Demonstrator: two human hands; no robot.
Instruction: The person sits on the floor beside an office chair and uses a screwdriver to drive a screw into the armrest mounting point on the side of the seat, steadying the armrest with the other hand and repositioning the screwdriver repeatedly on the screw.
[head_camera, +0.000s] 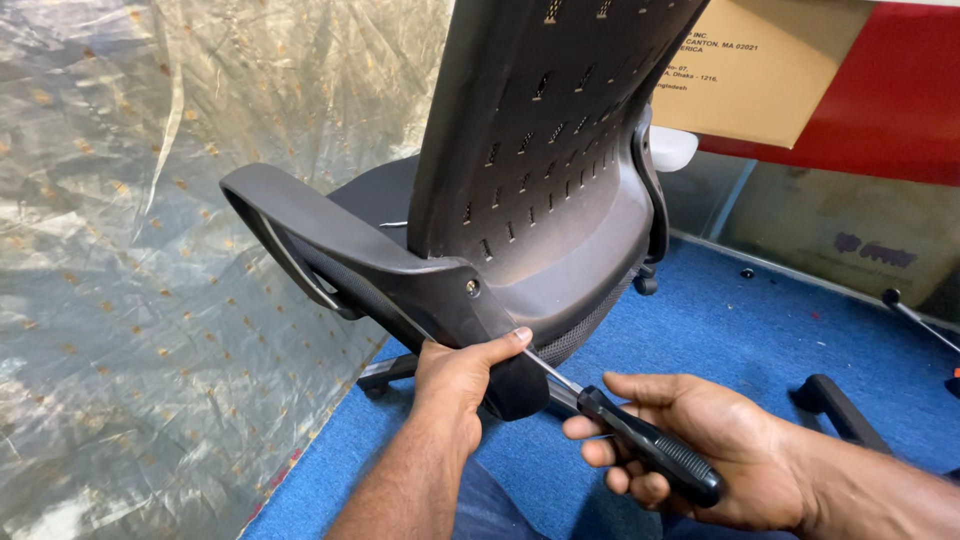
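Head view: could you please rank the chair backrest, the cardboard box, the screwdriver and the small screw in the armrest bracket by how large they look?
1. chair backrest
2. cardboard box, partly cut off by the frame
3. screwdriver, enlarged by nearness to the camera
4. screw

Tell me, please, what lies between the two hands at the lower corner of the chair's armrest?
In the head view, the screwdriver's bare metal shaft spans the gap from the right hand to the left hand on the armrest.

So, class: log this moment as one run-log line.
left hand: gripping armrest bracket | right hand: holding screwdriver | tip: under bracket, hidden | bolt: in bracket | chair: on blue carpet
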